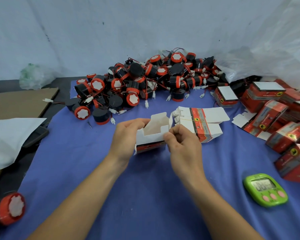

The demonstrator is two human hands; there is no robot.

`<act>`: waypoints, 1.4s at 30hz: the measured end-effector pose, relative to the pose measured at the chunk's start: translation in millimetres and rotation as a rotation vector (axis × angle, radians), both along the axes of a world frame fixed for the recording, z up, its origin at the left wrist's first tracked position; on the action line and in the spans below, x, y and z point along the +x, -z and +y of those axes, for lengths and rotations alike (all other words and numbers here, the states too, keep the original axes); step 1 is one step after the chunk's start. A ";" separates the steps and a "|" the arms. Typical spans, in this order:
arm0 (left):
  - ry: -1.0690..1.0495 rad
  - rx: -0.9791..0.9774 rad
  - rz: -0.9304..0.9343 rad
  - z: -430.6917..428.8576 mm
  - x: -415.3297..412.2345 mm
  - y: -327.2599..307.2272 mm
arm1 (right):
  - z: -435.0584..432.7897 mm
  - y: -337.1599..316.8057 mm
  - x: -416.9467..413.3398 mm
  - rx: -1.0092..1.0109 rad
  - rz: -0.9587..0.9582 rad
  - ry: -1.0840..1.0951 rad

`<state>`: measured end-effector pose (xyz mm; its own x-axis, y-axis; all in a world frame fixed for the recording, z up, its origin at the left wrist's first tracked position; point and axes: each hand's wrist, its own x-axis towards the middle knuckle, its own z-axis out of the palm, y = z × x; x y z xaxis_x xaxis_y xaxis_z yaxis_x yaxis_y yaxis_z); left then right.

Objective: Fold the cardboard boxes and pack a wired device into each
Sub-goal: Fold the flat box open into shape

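A small cardboard box [151, 135], white inside and red outside, is held above the blue cloth with its flaps standing open. My left hand [126, 137] grips its left side. My right hand [180, 142] pinches its right front flap between thumb and fingers. Just behind the box lies a banded stack of flat box blanks [203, 122]. A big pile of black and red wired devices [142, 82] with white connectors fills the back of the table.
Folded red boxes [284, 118] are heaped at the right. A green timer [265, 189] lies at the lower right. One loose device [9, 208] sits at the lower left edge. A white bag [9, 137] and brown cardboard [19, 101] lie at the left.
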<state>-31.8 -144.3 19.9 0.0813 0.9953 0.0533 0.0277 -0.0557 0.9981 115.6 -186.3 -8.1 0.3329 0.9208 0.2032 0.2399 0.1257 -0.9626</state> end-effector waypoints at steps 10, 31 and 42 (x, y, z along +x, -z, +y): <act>-0.218 0.301 0.090 0.2 4.0 20.9 | 2.7 4.4 1.1 0.051 0.097 -0.116; 0.061 0.115 0.144 -0.4 2.9 37.3 | 11.7 9.6 17.9 -0.106 -0.090 -0.246; -0.027 0.076 0.208 -10.8 -14.8 42.7 | 14.4 9.4 15.4 -0.072 0.381 -0.464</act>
